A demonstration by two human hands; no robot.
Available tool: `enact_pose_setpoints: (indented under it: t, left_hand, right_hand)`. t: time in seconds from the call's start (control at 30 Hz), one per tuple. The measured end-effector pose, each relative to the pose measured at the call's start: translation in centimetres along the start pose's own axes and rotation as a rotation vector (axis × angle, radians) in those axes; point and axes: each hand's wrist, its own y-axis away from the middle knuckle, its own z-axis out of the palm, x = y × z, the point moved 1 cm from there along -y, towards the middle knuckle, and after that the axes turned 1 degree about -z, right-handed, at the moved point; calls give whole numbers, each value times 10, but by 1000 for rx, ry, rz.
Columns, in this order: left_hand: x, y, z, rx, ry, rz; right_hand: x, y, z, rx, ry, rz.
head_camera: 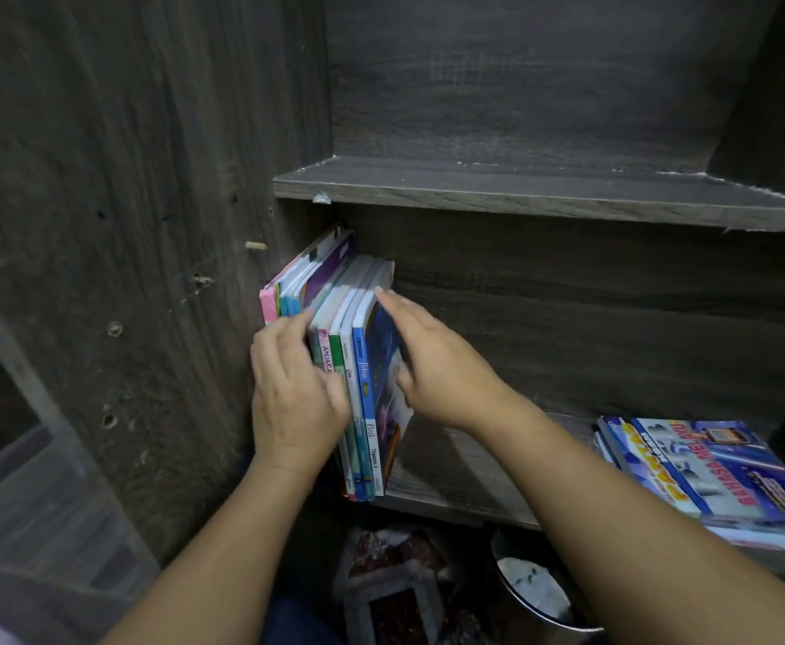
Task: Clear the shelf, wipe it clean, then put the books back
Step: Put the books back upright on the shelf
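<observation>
Several upright books (362,388) stand packed against the left wall of a dark wooden shelf (465,486). My left hand (295,393) lies over their spines, fingers curled onto the left part of the row. With straight fingers, my right hand (432,360) presses flat on the blue cover of the rightmost book, thumb at its front edge. A flat stack of blue workbooks (707,472) lies at the right end of the same shelf.
The board above (544,193) is bare and dusty. Under the shelf sit a round metal container (535,593) and patterned packets (395,579). A wooden side panel (125,272) with a protruding dowel rises on the left.
</observation>
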Motion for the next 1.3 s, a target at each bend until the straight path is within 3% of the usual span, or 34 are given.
enact_pose_setpoints:
  t: [0.17,0.27,0.43,0.73,1.0,1.13,1.3]
  left_hand:
    - [3,5,-14,-79,25,-50]
    - [1,7,-13,-159,-65,-21]
    - [3,10,-11,-201,-118,-33]
    - [7,6,-9,-82,29,-101]
    - [18,-7,-34,-24,-33,-82]
    - [33,-3,-59,-181,-50,-149]
    - [54,-18,-67,-546,-250,-294]
  right_hand:
    - [-6,-14,5,-106,62,-64]
    - [-12,-13,12,-62,-31,-15]
    - [-26,-19,5,-22,57,26]
    - [-30,-22,1,-167,149,35]
    - [-27,-29,-2,-243,214,67]
    - [-30,-30,-4,-268,229,79]
    - [-38,-30,-10,-268,222,87]
